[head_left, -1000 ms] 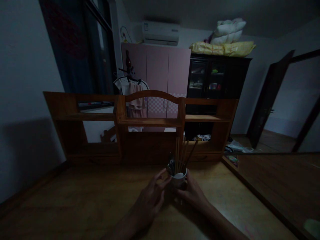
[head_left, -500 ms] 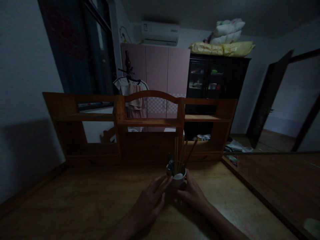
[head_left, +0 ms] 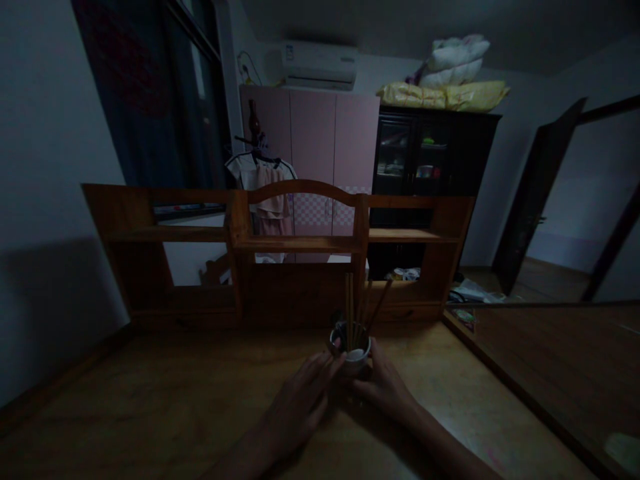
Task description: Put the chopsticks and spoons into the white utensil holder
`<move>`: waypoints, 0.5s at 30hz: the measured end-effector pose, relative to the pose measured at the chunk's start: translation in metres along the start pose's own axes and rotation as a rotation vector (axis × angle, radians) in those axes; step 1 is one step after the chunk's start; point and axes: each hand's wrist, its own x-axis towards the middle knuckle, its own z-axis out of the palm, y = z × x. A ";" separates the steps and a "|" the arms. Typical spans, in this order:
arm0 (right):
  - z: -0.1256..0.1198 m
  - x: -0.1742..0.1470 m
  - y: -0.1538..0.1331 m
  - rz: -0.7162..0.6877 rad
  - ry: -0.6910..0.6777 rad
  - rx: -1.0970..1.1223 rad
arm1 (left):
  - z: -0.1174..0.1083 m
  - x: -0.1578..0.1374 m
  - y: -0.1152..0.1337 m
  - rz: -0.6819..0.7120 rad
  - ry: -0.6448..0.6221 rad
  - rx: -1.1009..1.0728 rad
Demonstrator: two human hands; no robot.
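A light-coloured cup point(head_left: 354, 365) stands upright in front of me, with several wooden chopsticks point(head_left: 349, 303) rising out of it. Among them are spoons; the pale bowl of one spoon point(head_left: 355, 355) shows at the near rim, while darker utensils at the left rim are hard to make out. My right hand point(head_left: 386, 387) is curled round the cup's right side, thumb across its near face. On the other side, my left hand point(head_left: 306, 390) presses its fingers to the cup's left wall near the rim. Its fingertips are partly hidden in the dim light.
Under the cup lies a wooden tabletop point(head_left: 200, 393). A wooden shelf unit point(head_left: 295, 244) with open compartments runs along its far edge. To the right, a raised wooden edge point(head_left: 520, 383) borders the surface. Farther off stand a pink wardrobe point(head_left: 313, 140) and a dark cabinet point(head_left: 463, 150).
The cup with its chopsticks has shifted slightly left. Both hands keep to its sides, and the utensils at the left rim look a little lower.
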 end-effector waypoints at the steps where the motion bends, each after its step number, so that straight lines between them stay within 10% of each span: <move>1: 0.000 0.000 -0.001 -0.006 -0.004 0.002 | 0.000 0.000 0.000 0.003 -0.005 0.002; 15: -0.001 0.000 0.000 -0.015 -0.006 0.014 | 0.001 -0.001 -0.002 0.002 -0.022 0.018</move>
